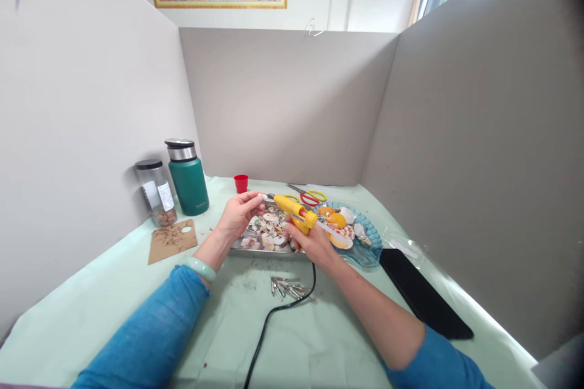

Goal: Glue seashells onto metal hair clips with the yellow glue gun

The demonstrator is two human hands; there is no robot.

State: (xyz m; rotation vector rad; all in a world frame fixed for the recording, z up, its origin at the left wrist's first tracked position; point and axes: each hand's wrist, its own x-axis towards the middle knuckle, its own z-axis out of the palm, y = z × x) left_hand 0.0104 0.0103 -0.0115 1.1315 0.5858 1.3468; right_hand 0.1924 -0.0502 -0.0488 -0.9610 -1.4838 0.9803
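My left hand pinches a small white piece, which looks like a shell, above the back left of a metal tray. My right hand is wrapped round the handle of a yellow glue gun. The gun's nozzle points left and is at or very near the white piece; whether they touch is too small to tell. A translucent glue stick sticks out of the gun's rear. Small shells fill the tray below both hands.
A blue scalloped plate holds larger shells at right, beside a black flat object. Metal clips and a black cord lie in front. Scissors, a red cup, a green bottle, a jar and cardboard stand or lie behind and left.
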